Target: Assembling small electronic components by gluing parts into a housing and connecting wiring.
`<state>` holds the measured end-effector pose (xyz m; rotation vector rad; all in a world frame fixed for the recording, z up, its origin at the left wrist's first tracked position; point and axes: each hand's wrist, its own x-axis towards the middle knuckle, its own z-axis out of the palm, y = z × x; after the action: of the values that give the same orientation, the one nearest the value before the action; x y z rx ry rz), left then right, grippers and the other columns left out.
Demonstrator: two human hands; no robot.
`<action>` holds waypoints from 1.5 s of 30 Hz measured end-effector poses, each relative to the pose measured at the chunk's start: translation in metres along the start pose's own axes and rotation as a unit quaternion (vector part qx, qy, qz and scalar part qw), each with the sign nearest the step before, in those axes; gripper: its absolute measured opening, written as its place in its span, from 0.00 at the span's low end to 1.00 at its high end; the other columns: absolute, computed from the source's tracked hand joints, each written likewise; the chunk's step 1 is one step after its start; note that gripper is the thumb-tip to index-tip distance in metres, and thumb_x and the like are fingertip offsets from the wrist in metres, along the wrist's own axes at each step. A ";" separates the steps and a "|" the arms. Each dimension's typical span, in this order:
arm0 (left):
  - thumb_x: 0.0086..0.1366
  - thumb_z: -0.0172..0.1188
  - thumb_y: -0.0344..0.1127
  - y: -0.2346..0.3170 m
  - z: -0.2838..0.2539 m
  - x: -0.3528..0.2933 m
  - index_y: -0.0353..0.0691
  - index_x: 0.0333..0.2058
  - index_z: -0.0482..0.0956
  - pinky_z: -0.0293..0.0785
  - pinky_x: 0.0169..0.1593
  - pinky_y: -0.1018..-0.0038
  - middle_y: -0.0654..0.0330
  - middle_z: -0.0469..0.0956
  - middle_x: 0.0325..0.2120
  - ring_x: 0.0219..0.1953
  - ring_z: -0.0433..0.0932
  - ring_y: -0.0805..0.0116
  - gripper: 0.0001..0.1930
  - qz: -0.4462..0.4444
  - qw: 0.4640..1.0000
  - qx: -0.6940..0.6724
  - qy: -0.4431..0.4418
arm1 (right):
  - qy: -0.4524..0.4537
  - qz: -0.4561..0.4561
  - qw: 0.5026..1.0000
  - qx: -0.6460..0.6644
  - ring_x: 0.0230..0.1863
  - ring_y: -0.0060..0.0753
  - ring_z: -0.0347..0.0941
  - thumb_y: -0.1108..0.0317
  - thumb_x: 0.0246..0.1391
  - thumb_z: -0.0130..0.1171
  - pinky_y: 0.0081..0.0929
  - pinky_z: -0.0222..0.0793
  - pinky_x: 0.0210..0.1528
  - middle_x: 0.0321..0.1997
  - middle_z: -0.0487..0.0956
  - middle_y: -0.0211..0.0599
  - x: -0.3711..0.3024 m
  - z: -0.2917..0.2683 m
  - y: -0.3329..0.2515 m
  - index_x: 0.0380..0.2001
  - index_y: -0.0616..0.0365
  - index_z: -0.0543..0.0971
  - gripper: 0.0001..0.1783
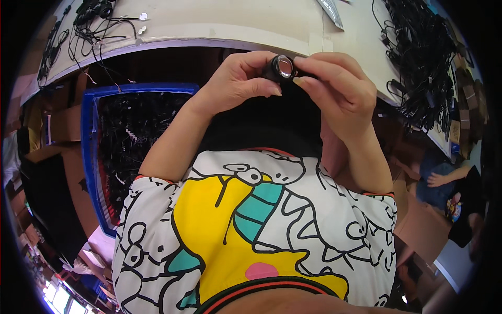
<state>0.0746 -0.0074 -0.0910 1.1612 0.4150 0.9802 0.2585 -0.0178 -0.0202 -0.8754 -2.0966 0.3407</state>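
One pale table (pixel 225 23) spans the work area. Below the table's left front edge: blue-rimmed crate (pixel 89 157). On the table's right end: black cable pile (pixel 421 63). Near the table's front edge: right hand (pixel 342 89), fingers narrowed, grip cannot be told; left hand (pixel 238 78), pinching a black cylindrical part (pixel 285 67).

At top centre of the frame we saw a black piece (pixel 282 68) with a reddish-brown face (pixel 285 66); across the lower middle we had a white shirt (pixel 256 214) patterned with black-outlined cartoon figures filled in yellow, teal and pink, its neckline (pixel 277 284) striped black and orange-red; the table (pixel 230 26) along the top was cream; the cables (pixel 94 15) at upper left and the bundle (pixel 421 63) at upper right were black; the crate (pixel 88 157) at left was blue.
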 end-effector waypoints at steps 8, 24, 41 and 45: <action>0.52 0.58 0.25 0.015 -0.008 -0.009 0.35 0.42 0.71 0.68 0.38 0.85 0.66 0.74 0.30 0.33 0.71 0.81 0.16 0.021 0.998 0.043 -0.031 | -0.127 -0.091 0.987 -0.039 0.29 0.25 0.71 0.77 0.39 0.60 0.16 0.66 0.30 0.33 0.74 0.38 0.032 -0.005 -0.016 0.33 0.62 0.78 0.12; 0.47 0.57 0.22 0.026 -0.015 0.001 0.33 0.39 0.74 0.67 0.30 0.86 0.67 0.73 0.26 0.27 0.69 0.82 0.16 -0.007 1.000 0.012 -0.023 | -0.127 -0.077 0.953 0.265 0.19 0.20 0.61 0.61 0.50 0.52 0.17 0.55 0.22 0.21 0.70 0.32 0.074 -0.072 -0.084 0.37 0.64 0.71 0.17; 0.50 0.62 0.47 0.045 0.000 -0.007 0.33 0.36 0.72 0.53 0.21 0.85 0.68 0.67 0.16 0.17 0.60 0.83 0.23 0.034 0.999 0.040 0.008 | 0.045 0.078 0.994 -0.057 0.26 0.24 0.73 0.67 0.42 0.59 0.20 0.68 0.30 0.25 0.78 0.37 0.161 -0.087 0.003 0.27 0.61 0.78 0.09; 0.49 0.55 0.28 0.048 -0.015 -0.016 0.33 0.38 0.72 0.59 0.23 0.86 0.67 0.68 0.17 0.19 0.63 0.83 0.15 0.061 0.998 0.004 0.010 | -0.068 0.129 0.984 -0.102 0.31 0.22 0.71 0.62 0.46 0.57 0.17 0.65 0.33 0.29 0.77 0.32 0.179 -0.052 0.145 0.35 0.60 0.77 0.15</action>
<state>0.0349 -0.0090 -0.0566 1.1958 0.3674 1.0978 0.2913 0.2067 0.0440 -1.2838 -2.1731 0.3314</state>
